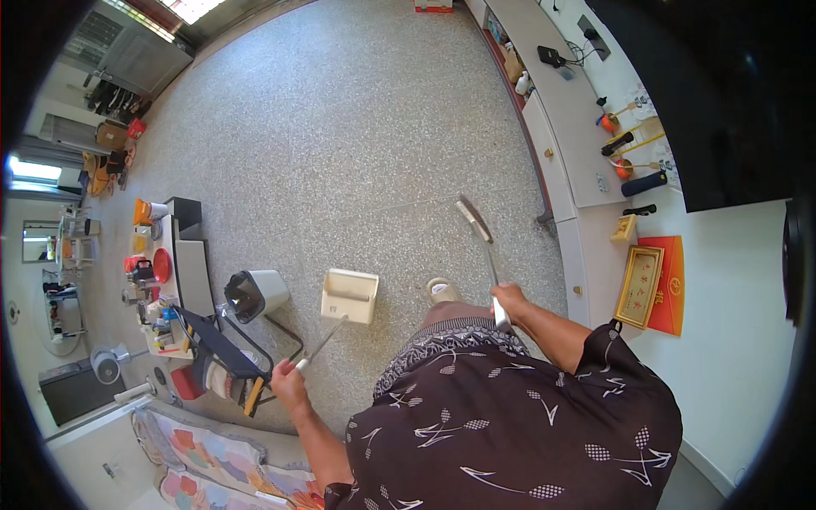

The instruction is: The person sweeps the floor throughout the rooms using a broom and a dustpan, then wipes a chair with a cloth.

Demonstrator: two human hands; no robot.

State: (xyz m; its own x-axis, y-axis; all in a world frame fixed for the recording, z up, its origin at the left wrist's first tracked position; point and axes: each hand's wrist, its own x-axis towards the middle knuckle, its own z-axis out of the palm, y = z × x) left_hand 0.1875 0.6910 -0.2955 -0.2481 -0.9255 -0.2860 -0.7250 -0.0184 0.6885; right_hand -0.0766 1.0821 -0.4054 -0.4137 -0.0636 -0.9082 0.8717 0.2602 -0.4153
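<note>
My left hand [290, 382] is closed around the handle of a long-handled cream plastic dustpan [349, 296], whose pan is by the speckled floor [357, 159] in front of me. On the other side, my right hand [510, 303] grips the white end of a long-handled broom [475, 218]. The broom's narrow head is out ahead of that hand, well to the right of the dustpan and apart from it. Whether either tool touches the floor I cannot tell. One slippered foot [441, 290] shows between the two tools.
Left of the dustpan are a white bin with a dark liner [268, 293] and a folding chair [223, 341], near a cluttered table [191, 268]. A long low cabinet [551, 159] runs along the right wall. A sofa with a patterned cover [217, 459] lies at lower left.
</note>
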